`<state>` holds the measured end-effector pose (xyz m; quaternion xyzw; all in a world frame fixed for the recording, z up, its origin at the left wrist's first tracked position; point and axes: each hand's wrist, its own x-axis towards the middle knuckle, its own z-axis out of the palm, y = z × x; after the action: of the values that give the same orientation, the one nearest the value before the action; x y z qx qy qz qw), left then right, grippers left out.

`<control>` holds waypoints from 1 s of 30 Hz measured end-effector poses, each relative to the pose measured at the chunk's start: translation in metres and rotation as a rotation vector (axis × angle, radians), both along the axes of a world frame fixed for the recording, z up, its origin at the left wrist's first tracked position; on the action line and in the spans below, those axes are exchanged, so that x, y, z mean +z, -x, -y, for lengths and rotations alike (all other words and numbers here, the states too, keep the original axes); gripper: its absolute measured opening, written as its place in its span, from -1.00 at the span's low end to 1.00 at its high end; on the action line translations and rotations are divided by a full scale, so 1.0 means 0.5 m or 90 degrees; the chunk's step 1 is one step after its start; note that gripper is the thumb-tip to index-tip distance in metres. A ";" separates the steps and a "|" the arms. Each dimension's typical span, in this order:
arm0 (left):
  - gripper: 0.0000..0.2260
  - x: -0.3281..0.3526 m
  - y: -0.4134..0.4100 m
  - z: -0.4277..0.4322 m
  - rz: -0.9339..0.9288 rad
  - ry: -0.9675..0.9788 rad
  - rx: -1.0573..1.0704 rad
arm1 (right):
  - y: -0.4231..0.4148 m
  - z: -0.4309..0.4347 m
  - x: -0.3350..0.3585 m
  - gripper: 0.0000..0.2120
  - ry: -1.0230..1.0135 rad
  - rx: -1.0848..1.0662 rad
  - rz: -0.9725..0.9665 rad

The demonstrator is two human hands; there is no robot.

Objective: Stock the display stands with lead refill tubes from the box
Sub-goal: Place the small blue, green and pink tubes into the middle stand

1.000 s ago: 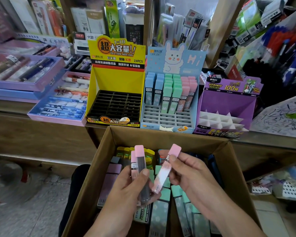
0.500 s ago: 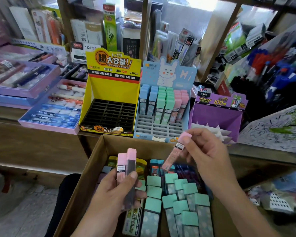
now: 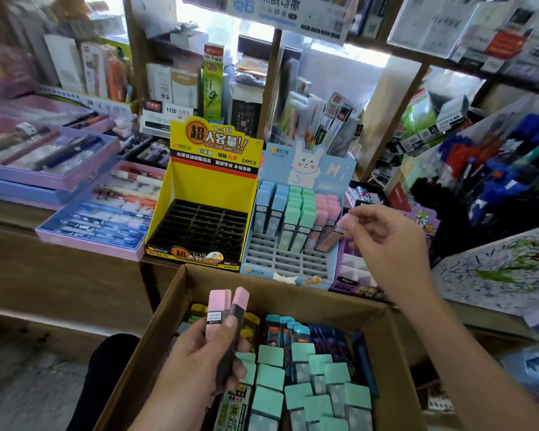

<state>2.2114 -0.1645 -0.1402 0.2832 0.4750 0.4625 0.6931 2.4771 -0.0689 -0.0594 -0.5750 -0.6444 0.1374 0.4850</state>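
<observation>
Tubes with mint caps point(image 3: 269, 377) crowd the brown cardboard box point(image 3: 293, 297) before the pale-blue rabbit-print stand point(image 3: 293, 262), where the left hand point(image 3: 196, 365) grips two pink-capped tubes point(image 3: 218, 309). The right hand point(image 3: 386, 244) pinches a third pink tube point(image 3: 335, 236) at its rightmost column; its front rows and the yellow stand point(image 3: 206, 181) to its left sit unfilled.

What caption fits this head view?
Right hand pinches a pink tube at the blue stand; left hand holds more tubes over the box.
</observation>
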 end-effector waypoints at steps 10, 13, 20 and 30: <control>-0.77 -0.004 0.008 -0.009 0.026 0.034 -0.017 | -0.015 -0.037 -0.009 -0.93 0.008 -0.017 0.092; -0.79 -0.006 0.007 -0.011 0.036 0.035 -0.017 | -0.017 -0.042 -0.009 -0.90 0.005 -0.015 0.118; -0.78 -0.010 0.007 -0.018 0.092 0.061 -0.020 | -0.007 -0.049 -0.007 -0.96 -0.047 -0.024 0.244; -0.79 0.000 0.001 -0.010 0.084 0.050 -0.004 | -0.003 -0.064 -0.006 -0.85 -0.046 -0.070 0.362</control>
<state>2.2107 -0.1596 -0.1402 0.2262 0.4450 0.4588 0.7351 2.4784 -0.0368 -0.0624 -0.6070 -0.7269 -0.0788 0.3114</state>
